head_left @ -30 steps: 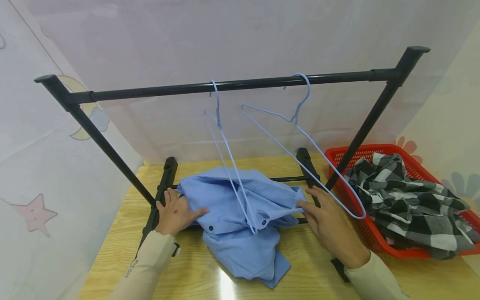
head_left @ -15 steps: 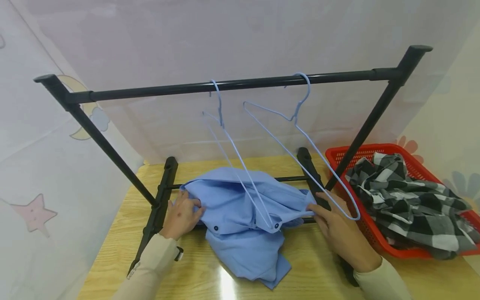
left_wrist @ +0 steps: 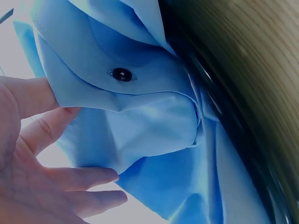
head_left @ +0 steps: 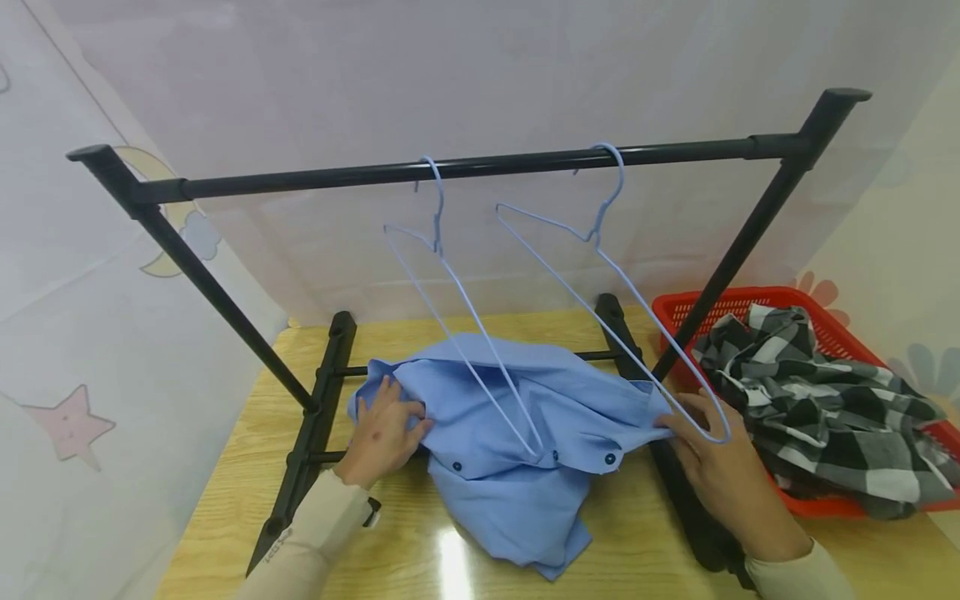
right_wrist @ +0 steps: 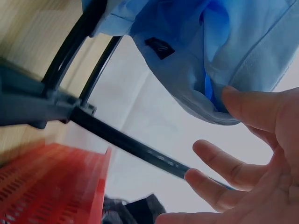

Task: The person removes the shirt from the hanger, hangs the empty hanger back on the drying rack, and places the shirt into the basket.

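A rumpled light-blue shirt (head_left: 487, 500) with dark buttons lies over the rack's lower bars. At its left end my left hand (head_left: 382, 437) pinches an edge of the cloth between thumb and forefinger, close to a button (left_wrist: 122, 74) in the left wrist view. My right hand (head_left: 723, 467) draws the other end out to the right. Thumb and forefinger pinch that edge in the right wrist view, the other fingers apart from it; a dark label (right_wrist: 160, 48) shows inside the shirt. Two blue wire hangers hang above: the left hanger (head_left: 437, 225) overlaps the shirt, the right hanger (head_left: 598, 227) overlaps my right hand.
A black rack's top bar (head_left: 337, 177) spans the view, on slanted posts with feet on the wooden table (head_left: 217, 500). A red basket (head_left: 720, 293) with a black-and-white checked garment (head_left: 817, 400) stands at the right, close to my right hand. Pale walls rise behind and left.
My right hand has moved right, stretching the shirt's edge with it. The left hand, first spread flat on the cloth, has shifted right and now pinches it. The left hanger has turned and swung.
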Motion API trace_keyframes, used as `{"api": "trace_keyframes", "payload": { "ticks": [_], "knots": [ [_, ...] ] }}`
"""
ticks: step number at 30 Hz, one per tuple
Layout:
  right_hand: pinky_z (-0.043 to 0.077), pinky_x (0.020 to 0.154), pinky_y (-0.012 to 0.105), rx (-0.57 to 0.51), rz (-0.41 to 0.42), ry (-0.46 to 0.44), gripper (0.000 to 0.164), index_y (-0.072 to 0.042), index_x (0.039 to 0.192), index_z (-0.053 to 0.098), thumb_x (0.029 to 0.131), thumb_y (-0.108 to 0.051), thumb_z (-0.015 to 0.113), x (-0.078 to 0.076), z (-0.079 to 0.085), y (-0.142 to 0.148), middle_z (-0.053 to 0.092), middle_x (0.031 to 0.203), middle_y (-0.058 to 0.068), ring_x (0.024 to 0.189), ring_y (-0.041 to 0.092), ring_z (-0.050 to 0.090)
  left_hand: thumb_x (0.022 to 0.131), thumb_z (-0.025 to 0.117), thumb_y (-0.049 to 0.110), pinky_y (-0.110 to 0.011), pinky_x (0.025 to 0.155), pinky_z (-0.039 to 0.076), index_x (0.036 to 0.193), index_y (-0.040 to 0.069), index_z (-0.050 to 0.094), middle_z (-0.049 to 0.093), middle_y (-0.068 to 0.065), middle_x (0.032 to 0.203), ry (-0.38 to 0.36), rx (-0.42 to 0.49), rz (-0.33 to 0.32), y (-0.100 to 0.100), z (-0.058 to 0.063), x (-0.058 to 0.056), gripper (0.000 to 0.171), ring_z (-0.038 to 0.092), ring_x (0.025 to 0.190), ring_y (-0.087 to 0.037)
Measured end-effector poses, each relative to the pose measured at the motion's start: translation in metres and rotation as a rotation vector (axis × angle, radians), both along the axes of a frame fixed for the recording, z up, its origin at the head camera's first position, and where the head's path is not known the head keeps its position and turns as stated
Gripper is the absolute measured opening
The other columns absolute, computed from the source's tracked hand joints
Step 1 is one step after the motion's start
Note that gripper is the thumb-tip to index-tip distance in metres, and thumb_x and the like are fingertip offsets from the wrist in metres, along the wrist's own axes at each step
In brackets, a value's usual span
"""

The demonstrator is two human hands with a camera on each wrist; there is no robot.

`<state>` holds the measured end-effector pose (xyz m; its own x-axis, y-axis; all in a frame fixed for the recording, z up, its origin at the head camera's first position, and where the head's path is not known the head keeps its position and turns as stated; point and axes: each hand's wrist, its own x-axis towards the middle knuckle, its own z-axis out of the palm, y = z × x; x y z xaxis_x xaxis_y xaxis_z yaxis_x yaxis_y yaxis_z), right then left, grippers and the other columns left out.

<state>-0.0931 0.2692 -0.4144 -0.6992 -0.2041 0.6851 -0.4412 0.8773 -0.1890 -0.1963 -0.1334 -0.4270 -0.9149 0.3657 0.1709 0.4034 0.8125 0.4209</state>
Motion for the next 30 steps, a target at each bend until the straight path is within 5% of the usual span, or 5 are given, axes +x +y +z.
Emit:
{"api": "trace_keyframes", "payload": {
  "ticks": [1, 4, 6, 8, 30],
  "knots": [
    [0.037, 0.084, 0.07, 0.01, -0.02, -0.003, 0.048, -0.007, 0.099, 0.074, 0.104, -0.042, 0.042, 0.001, 0.001, 0.002, 0.058, 0.11, 0.03, 0.105, 0.058, 0.05, 0.09, 0.076, 0.021, -0.083, 0.098, 0.018, 0.09, 0.009, 0.077, 0.05, -0.029, 0.139, 0.001, 0.004, -0.009, 0.002, 0.0, 0.001, 0.012, 0.028, 0.14, -0.054],
    [0.034, 0.095, 0.073, 0.021, -0.097, -0.051, 0.014, -0.003, 0.101, 0.076, 0.095, -0.013, 0.069, 0.006, 0.007, 0.007, 0.057, 0.111, 0.034, 0.111, 0.061, 0.047, 0.089, 0.077, 0.02, -0.083, 0.098, 0.019, 0.09, 0.009, 0.077, 0.049, -0.029, 0.14, 0.007, 0.013, -0.031, 0.006, 0.001, 0.003, 0.011, 0.028, 0.14, -0.055],
    [0.029, 0.102, 0.074, 0.02, -0.148, -0.089, 0.027, 0.0, 0.101, 0.076, 0.075, 0.005, 0.082, 0.009, 0.012, 0.01, 0.056, 0.113, 0.036, 0.116, 0.063, 0.044, 0.089, 0.077, 0.02, -0.083, 0.097, 0.02, 0.089, 0.009, 0.078, 0.051, -0.028, 0.139, 0.018, 0.018, -0.043, 0.008, 0.001, 0.005, 0.011, 0.029, 0.139, -0.054],
    [0.022, 0.106, 0.074, 0.025, -0.186, -0.123, 0.037, 0.002, 0.098, 0.076, 0.064, 0.015, 0.082, 0.011, 0.016, 0.013, 0.054, 0.117, 0.037, 0.121, 0.063, 0.041, 0.088, 0.078, 0.02, -0.083, 0.097, 0.021, 0.087, 0.01, 0.077, 0.051, -0.027, 0.139, 0.029, 0.021, -0.053, 0.01, 0.001, 0.007, 0.01, 0.03, 0.139, -0.054],
    [0.013, 0.112, 0.069, 0.01, -0.337, -0.15, 0.029, 0.004, 0.1, 0.069, 0.075, 0.019, 0.069, 0.019, 0.033, 0.047, 0.047, 0.123, 0.042, 0.132, 0.062, 0.031, 0.089, 0.077, 0.02, -0.081, 0.102, 0.015, 0.082, 0.013, 0.076, 0.04, -0.033, 0.148, 0.008, 0.083, -0.137, 0.019, -0.003, 0.013, 0.01, 0.024, 0.142, -0.054]
  ]
}}
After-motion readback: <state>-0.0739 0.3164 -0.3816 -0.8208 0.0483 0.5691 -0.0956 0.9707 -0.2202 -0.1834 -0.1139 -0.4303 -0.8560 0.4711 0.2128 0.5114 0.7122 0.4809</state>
